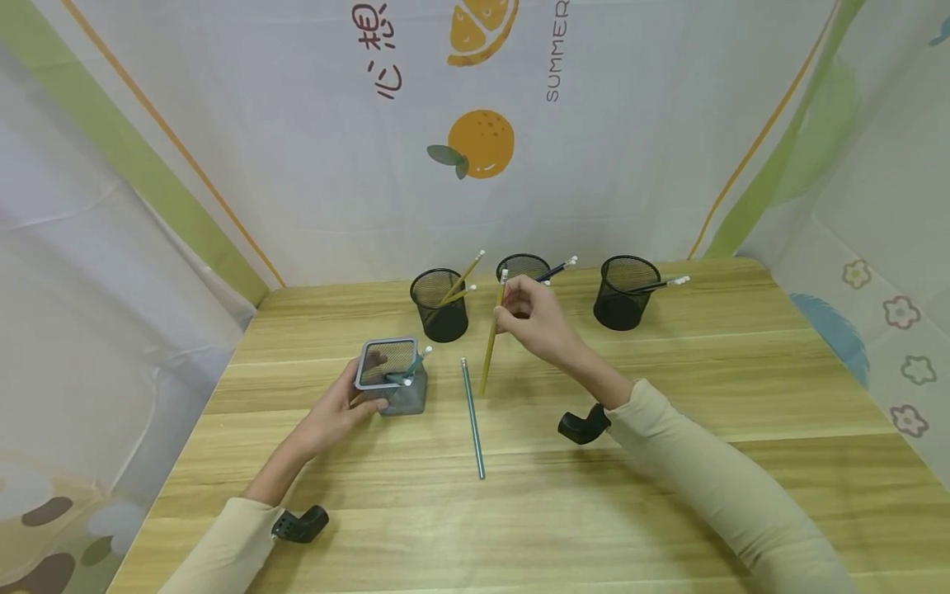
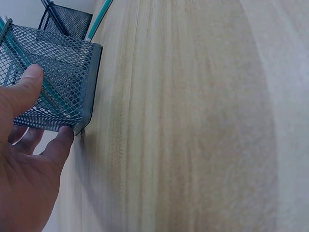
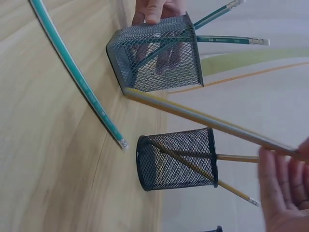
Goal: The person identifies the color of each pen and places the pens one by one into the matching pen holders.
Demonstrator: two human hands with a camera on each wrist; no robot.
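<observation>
My right hand [image 1: 536, 318] pinches a yellow pencil [image 1: 490, 351] near its eraser end, its other end pointing down toward the table. With curled fingers and thumb, my left hand [image 1: 343, 411] grips a square grey mesh pencil holder [image 1: 404, 400] that holds two green pencils [image 3: 231, 40]. Between the hands a green pencil [image 1: 472, 421] lies on the table. Behind it stands a round black mesh holder [image 1: 445, 323] with two yellow pencils [image 3: 236, 192] leaning inside. In the right wrist view, the held pencil [image 3: 207, 122] crosses in front of the square holder's corner.
Another round black holder [image 1: 515, 262] with dark pencils [image 1: 557, 270] is partly hidden behind my right hand. A third round holder [image 1: 622, 309] with dark pencils [image 1: 656, 286] stands at the right. A printed curtain [image 1: 334, 190] hangs behind the wooden table [image 1: 712, 346].
</observation>
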